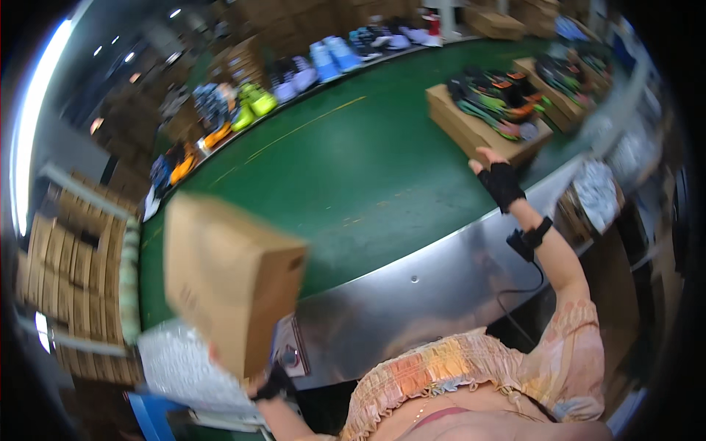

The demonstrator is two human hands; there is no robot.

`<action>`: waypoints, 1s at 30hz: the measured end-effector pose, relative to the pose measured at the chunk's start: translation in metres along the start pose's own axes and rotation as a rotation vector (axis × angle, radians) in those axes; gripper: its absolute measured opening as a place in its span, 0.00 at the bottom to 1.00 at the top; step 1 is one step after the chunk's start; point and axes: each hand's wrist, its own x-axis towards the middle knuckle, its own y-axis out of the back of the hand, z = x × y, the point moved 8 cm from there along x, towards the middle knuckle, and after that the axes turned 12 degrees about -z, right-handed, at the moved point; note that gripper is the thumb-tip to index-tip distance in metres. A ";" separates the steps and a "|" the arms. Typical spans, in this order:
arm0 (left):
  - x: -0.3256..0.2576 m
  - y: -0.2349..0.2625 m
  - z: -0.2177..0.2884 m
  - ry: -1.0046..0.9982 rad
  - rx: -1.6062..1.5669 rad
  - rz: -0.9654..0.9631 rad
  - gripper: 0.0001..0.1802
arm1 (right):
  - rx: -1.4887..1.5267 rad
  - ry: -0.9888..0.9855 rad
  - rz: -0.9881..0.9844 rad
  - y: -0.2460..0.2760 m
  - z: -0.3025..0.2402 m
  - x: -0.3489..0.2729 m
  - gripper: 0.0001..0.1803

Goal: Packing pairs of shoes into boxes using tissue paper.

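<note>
My left hand (266,384), in a dark fingerless glove, grips a brown cardboard box (209,275) by its lower end. The box stands tilted up at the left and is blurred by motion; it hides part of that hand. On the right, my right hand (500,180), gloved the same way and with a black strap at the wrist, reaches over the green belt. Its fingers are apart, at the near side of another cardboard box (452,121). Whether they touch it I cannot tell. On top of this box lie black, green and orange shoes (493,103).
A green conveyor belt (316,184) curves across, with a metal ledge (382,294) along its near side. Several shoes, including yellow-green ones (254,103), line the far edge. A further box with shoes (562,106) stands right. Stacked cartons (66,272) and clear plastic bags (176,360) are left.
</note>
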 end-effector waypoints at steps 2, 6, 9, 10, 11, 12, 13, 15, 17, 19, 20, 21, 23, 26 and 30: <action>-0.028 0.016 0.037 -0.106 0.064 0.094 0.27 | 0.230 -0.259 0.082 -0.008 0.110 0.008 0.26; -0.077 0.060 0.077 -0.244 0.220 0.407 0.27 | 0.082 -0.652 0.315 0.017 0.191 0.001 0.29; -0.092 0.087 0.089 -0.298 0.289 0.602 0.27 | 1.179 -0.801 0.084 -0.036 0.208 -0.004 0.18; -0.096 0.095 0.090 -0.302 0.295 0.650 0.27 | 1.182 -0.803 0.098 -0.041 0.207 -0.005 0.18; -0.099 0.102 0.092 -0.310 0.302 0.692 0.27 | 1.175 -0.810 0.164 -0.047 0.205 -0.004 0.21; -0.103 0.110 0.095 -0.324 0.306 0.741 0.27 | 1.168 -0.813 0.218 -0.053 0.196 -0.001 0.23; -0.108 0.118 0.098 -0.331 0.309 0.775 0.27 | 1.166 -0.813 0.172 -0.060 0.183 -0.003 0.24; -0.115 0.133 0.103 -0.345 0.299 0.841 0.28 | 1.087 -0.884 0.070 -0.075 0.151 -0.015 0.24; -0.116 0.147 0.103 -0.342 0.267 0.874 0.28 | 1.100 -0.877 0.013 -0.090 0.114 -0.035 0.21; -0.108 0.158 0.094 -0.324 0.189 0.884 0.29 | 1.199 -0.948 -0.027 -0.112 0.076 -0.059 0.18; -0.097 0.159 0.086 -0.298 0.145 0.851 0.29 | 1.247 -0.911 -0.055 -0.122 0.056 -0.070 0.21; -0.079 0.152 0.072 -0.241 0.104 0.789 0.29 | 1.273 -0.850 -0.152 -0.134 0.056 -0.083 0.20; -0.048 0.128 0.050 -0.157 0.340 0.525 0.26 | 1.347 -0.804 -0.602 -0.131 -0.012 -0.097 0.18; -0.011 0.074 0.007 -0.053 0.396 0.371 0.27 | 0.995 -0.207 -0.885 -0.068 -0.081 -0.083 0.15; -0.016 0.051 -0.001 0.002 0.559 0.301 0.23 | -0.235 0.356 -0.007 0.047 -0.135 -0.001 0.17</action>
